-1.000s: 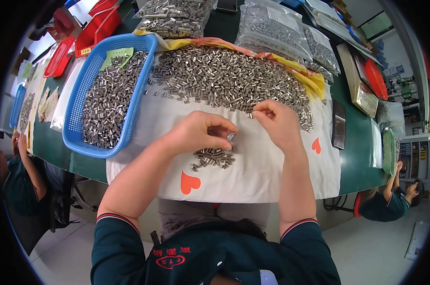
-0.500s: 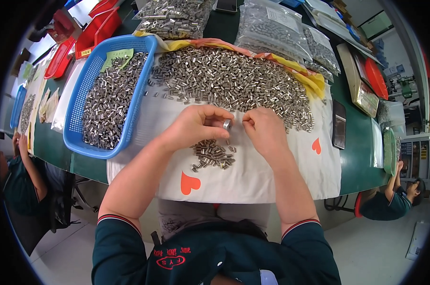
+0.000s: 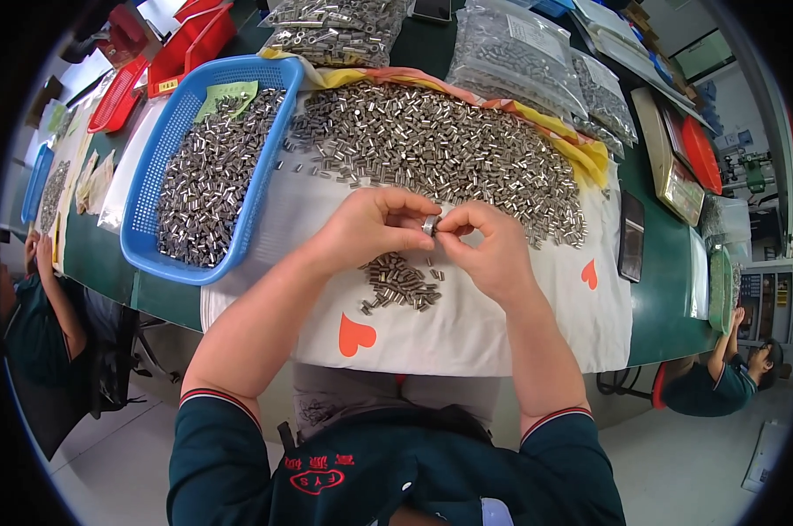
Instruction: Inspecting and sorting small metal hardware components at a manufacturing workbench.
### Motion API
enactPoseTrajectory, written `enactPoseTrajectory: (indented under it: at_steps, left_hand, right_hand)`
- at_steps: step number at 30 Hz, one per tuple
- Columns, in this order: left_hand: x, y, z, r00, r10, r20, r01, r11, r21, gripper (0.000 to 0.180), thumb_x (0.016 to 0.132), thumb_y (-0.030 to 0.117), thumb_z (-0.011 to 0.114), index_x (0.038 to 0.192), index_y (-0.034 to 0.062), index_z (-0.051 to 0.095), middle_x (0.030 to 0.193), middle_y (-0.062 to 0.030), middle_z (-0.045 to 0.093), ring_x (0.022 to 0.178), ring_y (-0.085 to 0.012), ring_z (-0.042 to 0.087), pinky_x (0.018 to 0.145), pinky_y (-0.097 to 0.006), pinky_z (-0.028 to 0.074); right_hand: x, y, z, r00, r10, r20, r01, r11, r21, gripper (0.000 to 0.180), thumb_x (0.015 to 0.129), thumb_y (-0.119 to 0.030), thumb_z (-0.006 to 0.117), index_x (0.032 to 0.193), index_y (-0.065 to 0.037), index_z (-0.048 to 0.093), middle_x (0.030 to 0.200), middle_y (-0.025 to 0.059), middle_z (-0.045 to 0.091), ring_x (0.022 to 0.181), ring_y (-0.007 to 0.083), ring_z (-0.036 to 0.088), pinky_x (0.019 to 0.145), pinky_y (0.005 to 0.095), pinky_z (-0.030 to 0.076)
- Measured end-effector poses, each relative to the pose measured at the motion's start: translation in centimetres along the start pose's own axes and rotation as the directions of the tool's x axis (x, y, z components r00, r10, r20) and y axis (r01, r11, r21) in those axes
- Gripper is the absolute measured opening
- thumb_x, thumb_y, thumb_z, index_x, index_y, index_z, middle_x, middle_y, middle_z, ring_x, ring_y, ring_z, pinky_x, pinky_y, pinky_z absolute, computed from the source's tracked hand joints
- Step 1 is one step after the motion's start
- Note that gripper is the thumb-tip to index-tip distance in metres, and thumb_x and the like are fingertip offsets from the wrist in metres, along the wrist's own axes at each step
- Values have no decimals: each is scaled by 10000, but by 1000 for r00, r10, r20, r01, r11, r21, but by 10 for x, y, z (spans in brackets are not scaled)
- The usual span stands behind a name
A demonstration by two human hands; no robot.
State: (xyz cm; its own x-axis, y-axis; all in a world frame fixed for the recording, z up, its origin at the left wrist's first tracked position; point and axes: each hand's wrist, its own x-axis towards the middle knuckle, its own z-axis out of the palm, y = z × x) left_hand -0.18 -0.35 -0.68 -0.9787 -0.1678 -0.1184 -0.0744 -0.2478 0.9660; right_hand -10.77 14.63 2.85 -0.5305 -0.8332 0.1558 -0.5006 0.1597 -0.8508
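My left hand [image 3: 372,226] and my right hand [image 3: 488,248] meet over a white cloth with red hearts [image 3: 467,324]. Both pinch one small silver metal sleeve [image 3: 430,226] between their fingertips. Just below the hands lies a small heap of the same sleeves [image 3: 401,285]. A big loose pile of silver sleeves [image 3: 431,145] covers the far part of the cloth. Left of it stands a blue plastic basket [image 3: 265,158] filled with more sleeves.
Clear bags of metal parts [image 3: 510,61] lie at the back, red trays [image 3: 164,53] at the back left, a weighing scale [image 3: 668,167] and a dark phone [image 3: 631,237] on the right. Other people sit at the left [image 3: 28,307] and right [image 3: 721,377] of the green table.
My right hand has moved left toward my left hand, and both now hold the one sleeve between them, slightly lower over the small heap.
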Motion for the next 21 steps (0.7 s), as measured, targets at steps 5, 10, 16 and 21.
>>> enactPoseTrajectory:
  at_steps: [5,10,16,21]
  left_hand:
    - [-3,4,6,996,-14,-83,31,979,200,343,712,5,676,1039,-17,576,845,-32,611,747,-65,563,671,-198,473]
    - [-4,4,4,999,-22,-37,22,1000,20,352,690,58,716,1013,-12,594,845,-28,615,752,-70,568,668,-201,474]
    - [-5,7,8,996,-29,83,-1,941,337,356,672,107,740,986,7,603,809,-23,613,740,-63,555,666,-220,473]
    - [-8,11,-1,999,-43,31,30,940,340,383,660,41,736,1009,-5,585,878,-17,609,770,-66,547,700,-215,466]
  right_hand:
    - [-3,-1,1,996,-85,23,88,972,-217,57,694,-3,619,741,-1,586,744,36,598,703,120,571,629,241,448]
    - [0,1,-5,999,-23,44,24,999,-26,103,694,-44,632,788,-15,602,727,40,598,669,133,566,613,255,447]
    - [5,12,-15,983,158,89,-160,987,7,192,696,-124,661,860,-32,620,750,50,590,672,138,550,619,254,442]
    - [12,14,-6,996,0,84,12,990,-138,224,711,-190,665,878,-45,631,781,56,581,697,146,535,639,253,436]
